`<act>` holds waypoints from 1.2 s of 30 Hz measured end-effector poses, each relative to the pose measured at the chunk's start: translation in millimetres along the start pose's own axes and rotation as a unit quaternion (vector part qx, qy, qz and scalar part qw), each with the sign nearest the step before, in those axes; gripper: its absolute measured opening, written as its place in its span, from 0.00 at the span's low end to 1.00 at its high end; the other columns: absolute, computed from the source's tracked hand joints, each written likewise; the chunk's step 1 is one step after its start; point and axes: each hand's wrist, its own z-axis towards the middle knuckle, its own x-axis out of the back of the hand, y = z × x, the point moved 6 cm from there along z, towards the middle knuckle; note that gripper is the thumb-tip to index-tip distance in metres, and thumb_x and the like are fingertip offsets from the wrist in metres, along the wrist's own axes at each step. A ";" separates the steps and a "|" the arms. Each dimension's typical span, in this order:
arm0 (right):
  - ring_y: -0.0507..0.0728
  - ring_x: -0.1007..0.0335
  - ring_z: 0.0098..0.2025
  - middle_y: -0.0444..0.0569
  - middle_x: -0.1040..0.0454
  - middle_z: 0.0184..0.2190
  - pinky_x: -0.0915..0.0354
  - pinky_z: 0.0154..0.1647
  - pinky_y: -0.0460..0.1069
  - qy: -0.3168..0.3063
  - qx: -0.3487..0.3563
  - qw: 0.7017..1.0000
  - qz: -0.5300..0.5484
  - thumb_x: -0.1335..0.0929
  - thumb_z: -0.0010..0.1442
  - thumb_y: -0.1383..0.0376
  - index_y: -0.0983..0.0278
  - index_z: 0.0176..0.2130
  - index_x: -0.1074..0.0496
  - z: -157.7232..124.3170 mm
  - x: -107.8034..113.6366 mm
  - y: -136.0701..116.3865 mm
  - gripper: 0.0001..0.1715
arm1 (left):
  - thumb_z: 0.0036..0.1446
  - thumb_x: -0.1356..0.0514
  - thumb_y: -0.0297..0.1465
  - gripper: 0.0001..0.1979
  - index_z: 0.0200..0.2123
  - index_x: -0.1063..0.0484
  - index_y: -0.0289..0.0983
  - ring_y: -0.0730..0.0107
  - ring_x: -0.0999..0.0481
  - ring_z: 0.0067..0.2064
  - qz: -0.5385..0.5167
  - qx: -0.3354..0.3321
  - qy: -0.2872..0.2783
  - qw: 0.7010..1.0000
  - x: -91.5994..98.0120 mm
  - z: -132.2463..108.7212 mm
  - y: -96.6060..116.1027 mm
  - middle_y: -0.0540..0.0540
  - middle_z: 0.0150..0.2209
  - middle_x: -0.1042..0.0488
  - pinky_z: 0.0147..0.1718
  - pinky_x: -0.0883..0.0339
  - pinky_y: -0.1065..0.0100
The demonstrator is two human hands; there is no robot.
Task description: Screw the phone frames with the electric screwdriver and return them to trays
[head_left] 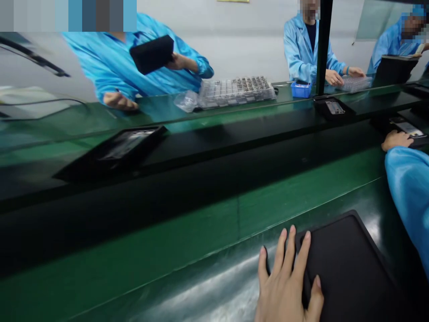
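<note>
My left hand (286,277) lies with fingers spread over the left edge of a flat black tray (348,268) with a raised rim, on the green bench in front of me. Its thumb and index finger touch the tray, while the other fingers rest on the bench beside it. At the right, my right hand (398,140) reaches out in a blue sleeve to another black tray (375,123) on the dark belt. Its fingers are bent over that tray's edge, beside a silvery phone-like part (410,129) lying in it; the grip underneath is hidden.
Along the dark belt (221,143) sit more black trays, one at left (83,163) and one farther right (330,109). Across it, people in blue coats work near clear compartment trays (237,91) and a blue bin (300,89). A black post (323,49) stands there.
</note>
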 end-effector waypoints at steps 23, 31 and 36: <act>0.54 0.41 0.29 0.46 0.39 0.29 0.46 0.28 0.48 0.052 0.393 0.888 0.235 0.40 0.47 0.76 0.62 0.29 0.42 -386.0 152.0 -99.5 0.10 | 0.61 0.51 0.35 0.29 0.64 0.45 0.36 0.52 0.53 0.68 -0.139 0.031 0.067 0.988 2.9 11.2 14.2 0.37 0.66 0.47 0.63 0.70 0.36; 0.57 0.36 0.35 0.51 0.32 0.34 0.37 0.34 0.50 0.100 0.354 0.915 0.164 0.42 0.59 0.77 0.63 0.34 0.35 -496.9 112.2 -76.8 0.12 | 0.64 0.59 0.39 0.30 0.61 0.40 0.24 0.58 0.39 0.63 -0.281 0.056 0.180 0.941 6.4 12.7 -12.0 0.32 0.61 0.37 0.64 0.48 0.57; 0.65 0.36 0.51 0.60 0.32 0.50 0.35 0.46 0.58 0.122 0.255 0.957 0.070 0.37 0.66 0.64 0.68 0.46 0.32 -456.0 111.2 -42.0 0.12 | 0.59 0.52 0.44 0.33 0.58 0.36 0.23 0.55 0.39 0.64 -0.347 0.031 0.220 0.911 12.4 -3.2 -6.0 0.31 0.60 0.37 0.64 0.48 0.55</act>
